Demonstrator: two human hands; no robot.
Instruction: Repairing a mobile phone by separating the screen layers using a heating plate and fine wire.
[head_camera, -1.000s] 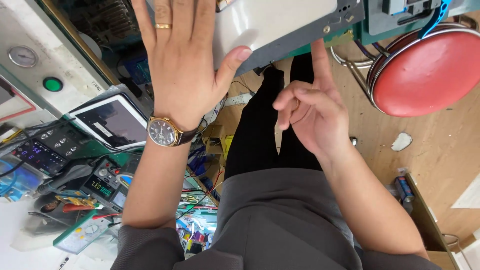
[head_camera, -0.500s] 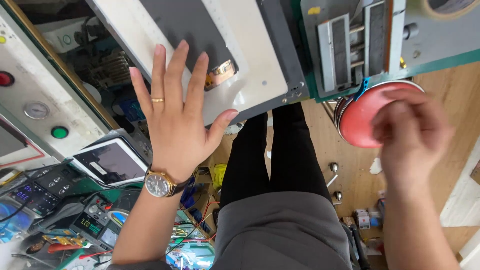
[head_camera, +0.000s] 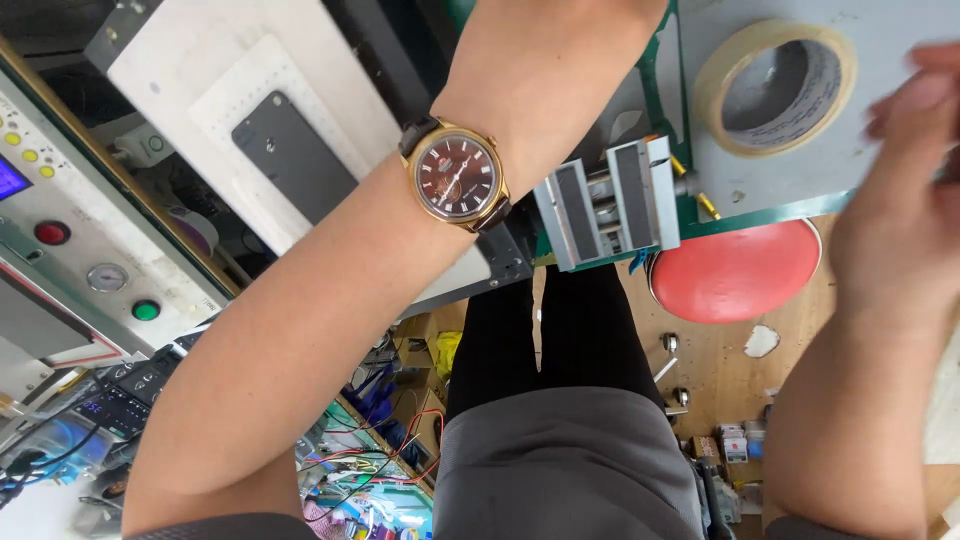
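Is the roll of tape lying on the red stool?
No, the tape roll lies flat on the grey bench top, while the red stool below it has nothing on its seat.

Left hand gone above frame; right hand (head_camera: 905, 215) blurred, risen beside tape roll (head_camera: 778, 88).

One tape roll (head_camera: 775, 88), one red stool (head_camera: 735, 272), one wristwatch (head_camera: 457, 177).

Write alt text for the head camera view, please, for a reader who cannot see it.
A person's left forearm, wearing a gold wristwatch, reaches up out of frame over a white work plate holding a dark phone. The blurred right hand hovers near a tape roll, above a red stool.
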